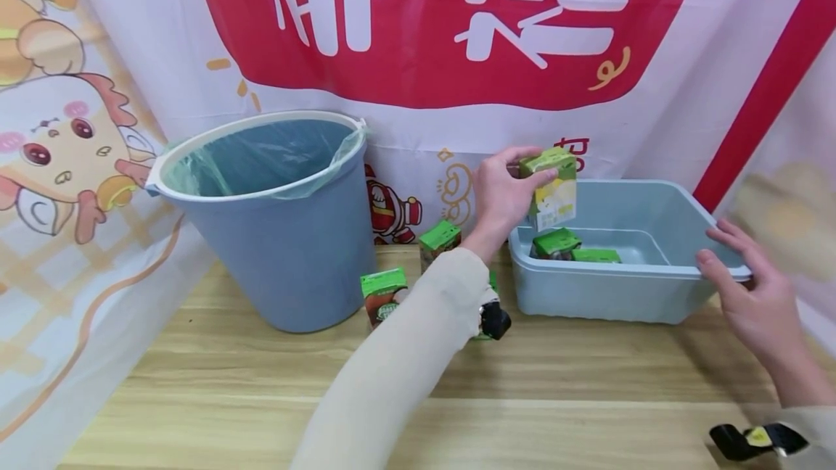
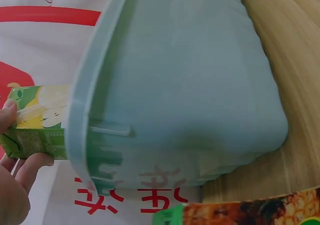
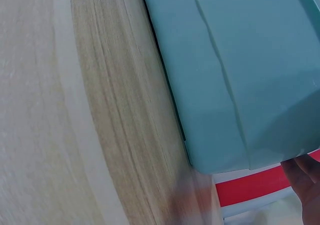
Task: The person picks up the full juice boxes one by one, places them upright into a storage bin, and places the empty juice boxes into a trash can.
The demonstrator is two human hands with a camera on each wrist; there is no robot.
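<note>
On a tabletop (image 1: 555, 376), toward its back edge, stands a pale blue tub (image 1: 607, 296); the right hand (image 1: 760, 299) grips its right rim. Over the tub's left end, the left hand (image 1: 505, 191) pinches a green carton (image 1: 556, 203), probably light, stiff but crushable, best held by its upper sides.

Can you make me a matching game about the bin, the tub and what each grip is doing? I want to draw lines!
Things:
1. Bin
2. Left grip
3. Tub
4. Right grip

Clues:
A. Has green-topped cartons inside
B. Lined with a thin plastic bag
C. Holds the tub's end
D. Pinches a yellow-and-green carton

Right pairs: 1-B, 2-D, 3-A, 4-C
</note>
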